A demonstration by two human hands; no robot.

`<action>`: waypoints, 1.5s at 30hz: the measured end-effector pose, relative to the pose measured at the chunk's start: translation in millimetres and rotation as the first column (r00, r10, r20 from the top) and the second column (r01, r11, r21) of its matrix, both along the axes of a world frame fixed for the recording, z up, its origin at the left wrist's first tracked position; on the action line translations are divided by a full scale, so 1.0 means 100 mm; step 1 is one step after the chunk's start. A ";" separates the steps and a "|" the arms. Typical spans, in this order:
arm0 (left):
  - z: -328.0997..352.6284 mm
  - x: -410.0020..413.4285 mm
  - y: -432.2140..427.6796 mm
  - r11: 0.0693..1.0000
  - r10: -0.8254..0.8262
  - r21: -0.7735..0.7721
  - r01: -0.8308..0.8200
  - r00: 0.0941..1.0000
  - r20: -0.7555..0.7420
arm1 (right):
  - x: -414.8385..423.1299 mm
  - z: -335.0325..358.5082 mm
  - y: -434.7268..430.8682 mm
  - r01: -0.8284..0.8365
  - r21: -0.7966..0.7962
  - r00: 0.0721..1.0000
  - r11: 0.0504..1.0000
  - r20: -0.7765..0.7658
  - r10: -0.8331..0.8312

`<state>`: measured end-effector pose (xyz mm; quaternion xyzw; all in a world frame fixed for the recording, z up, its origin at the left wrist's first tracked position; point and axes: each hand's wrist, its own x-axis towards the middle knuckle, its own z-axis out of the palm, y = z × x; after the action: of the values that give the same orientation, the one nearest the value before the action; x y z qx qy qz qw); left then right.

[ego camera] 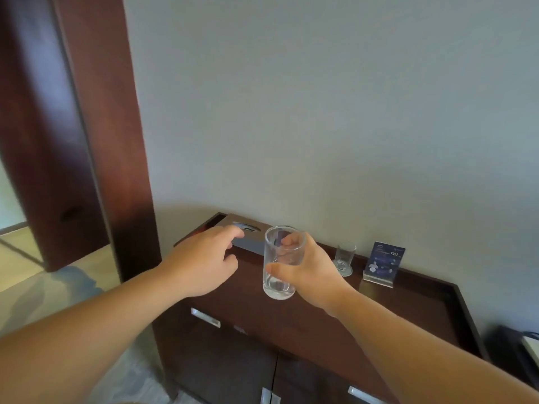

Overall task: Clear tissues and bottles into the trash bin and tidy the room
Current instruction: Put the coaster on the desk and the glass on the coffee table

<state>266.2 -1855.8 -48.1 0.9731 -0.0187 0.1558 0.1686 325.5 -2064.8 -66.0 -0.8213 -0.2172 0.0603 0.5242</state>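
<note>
Two bare hands over a dark wood cabinet (393,310), one carrying a glass (272,252).

The right hand (313,272) reaches in from the cabinet's front, thumb across the near side and fingers wrapped round the back, clamped on the clear glass, which it holds roughly upright above the cabinet's top. The left hand (204,258) stretches palm down over the cabinet's left end, fingers loosely bent and holding nothing, forefinger pointing at the oval slot of the tissue box (249,243) in the cabinet's back left corner; whether it touches the box I cannot tell. Along the cabinet's back edge stand a second glass (345,253) on a coaster (347,272) and a blue card (385,262) in a clear stand; of its print only "99" is readable.
</note>
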 end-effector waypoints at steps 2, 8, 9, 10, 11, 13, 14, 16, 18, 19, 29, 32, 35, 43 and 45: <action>-0.01 0.27 0.06 0.999 -0.034 -0.009 0.034 0.999 -0.018 | 0.18 -0.04 0.02 0.044 -0.007 0.999 0.999 -0.024 -0.044; -0.24 1.09 0.03 0.990 -0.138 -0.029 0.136 0.985 -0.099 | 0.81 -0.27 -0.02 0.152 -0.051 0.986 0.987 -0.056 -0.155; -0.28 1.23 0.01 0.988 -0.152 -0.034 0.149 0.983 -0.105 | 0.93 -0.32 -0.04 0.160 -0.060 0.985 0.985 -0.055 -0.163; -0.31 1.37 -0.01 0.987 -0.161 -0.041 0.157 0.981 -0.111 | 1.06 -0.36 -0.06 0.164 -0.067 0.984 0.984 -0.052 -0.168; -0.33 1.50 -0.03 0.986 -0.166 -0.051 0.161 0.979 -0.119 | 1.19 -0.39 -0.07 0.170 -0.070 0.983 0.983 -0.053 -0.174; -0.35 1.76 -0.07 0.984 -0.175 -0.057 0.169 0.975 -0.135 | 1.47 -0.43 -0.10 0.183 -0.067 0.980 0.981 -0.066 -0.187; -0.36 1.89 -0.09 0.984 -0.179 -0.050 0.174 0.973 -0.142 | 1.60 -0.44 -0.12 0.185 -0.065 0.979 0.981 -0.075 -0.189; -0.38 2.13 -0.10 0.984 -0.177 -0.044 0.173 0.972 -0.151 | 1.84 -0.48 -0.13 0.187 -0.065 0.977 0.980 -0.090 -0.192; -0.42 2.36 -0.11 0.984 -0.174 -0.053 0.168 0.973 -0.149 | 2.06 -0.53 -0.14 0.190 -0.064 0.976 0.980 -0.092 -0.195; -0.44 2.46 -0.11 0.984 -0.176 -0.060 0.169 0.972 -0.154 | 2.17 -0.56 -0.13 0.193 -0.061 0.975 0.979 -0.097 -0.199; -0.87 3.46 0.01 0.954 -0.295 -0.128 0.271 0.926 -0.235 | 2.94 -1.03 -0.03 0.312 -0.094 0.936 0.945 -0.141 -0.323; -1.04 3.76 0.08 0.935 -0.354 -0.127 0.331 0.898 -0.263 | 3.08 -1.20 0.01 0.373 -0.124 0.905 0.919 -0.169 -0.390; -1.17 4.01 0.13 0.914 -0.406 -0.121 0.388 0.869 -0.281 | 3.18 -1.34 0.04 0.424 -0.135 0.873 0.895 -0.200 -0.444; -1.56 4.46 0.18 0.876 -0.479 -0.153 0.457 0.799 -0.363 | 3.48 -1.70 0.09 0.545 -0.154 0.792 0.824 -0.230 -0.566; -1.65 4.52 0.15 0.872 -0.488 -0.162 0.462 0.790 -0.372 | 3.57 -1.77 0.08 0.553 -0.159 0.785 0.818 -0.229 -0.576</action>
<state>718.2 -1840.6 -212.8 0.9420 -0.2227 -0.0941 0.2329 682.5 -2057.0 -242.9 -0.8538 0.1136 0.0196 0.5076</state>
